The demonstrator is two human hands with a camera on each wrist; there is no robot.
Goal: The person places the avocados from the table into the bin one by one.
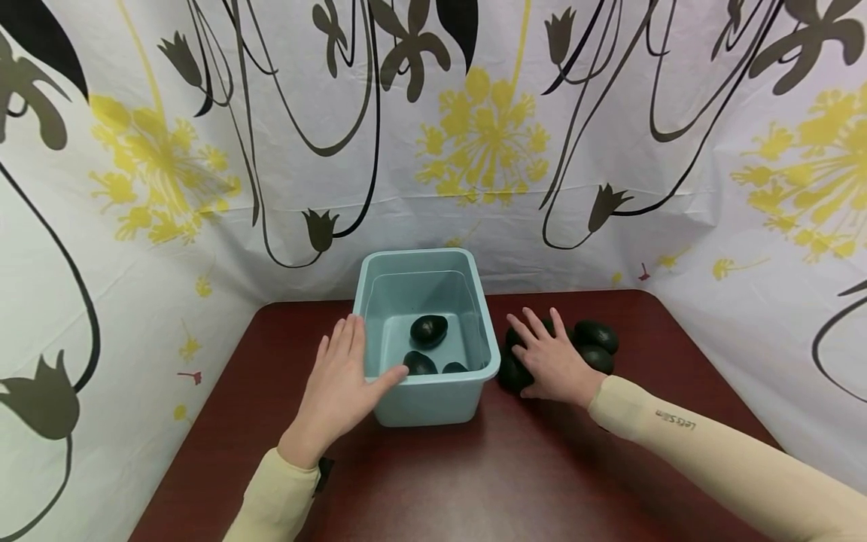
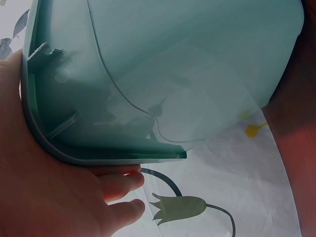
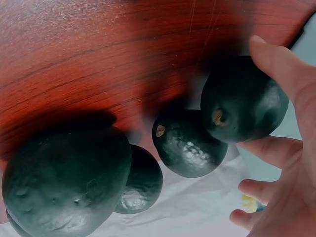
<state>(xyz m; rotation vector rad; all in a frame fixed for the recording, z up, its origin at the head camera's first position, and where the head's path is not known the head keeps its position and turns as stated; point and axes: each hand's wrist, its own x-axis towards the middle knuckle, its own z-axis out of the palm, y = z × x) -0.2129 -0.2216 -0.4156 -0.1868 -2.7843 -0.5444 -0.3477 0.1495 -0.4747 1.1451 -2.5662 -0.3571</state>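
A pale patterned cloth (image 1: pixel 406 218) hangs beyond both your hands, printed with grey and black stems and yellow flower heads. Below your hands spreads the dark red table (image 1: pixel 433 482), reaching out past them to the foot of the cloth. On it stands the light blue tub (image 1: pixel 433 403), upright, its middle between your two hands. Cream sleeves run back from your wrists; the right sleeve (image 1: pixel 731 452) has small lettering just behind the hand.

Your left hand (image 1: pixel 342 391) rests on the tub's near corner, fingers straight along its left side and thumb across the near rim. Your right hand (image 1: pixel 555 365) is spread over a heap of avocados (image 1: pixel 596 336) on the table, well apart from the left. Its thumb and forefinger stand on either side of one avocado (image 3: pixel 247 101); you cannot tell whether they press on it. Others lie beside that hand. Three more avocados (image 1: pixel 429 331) show inside the tub, to the right of your left hand.
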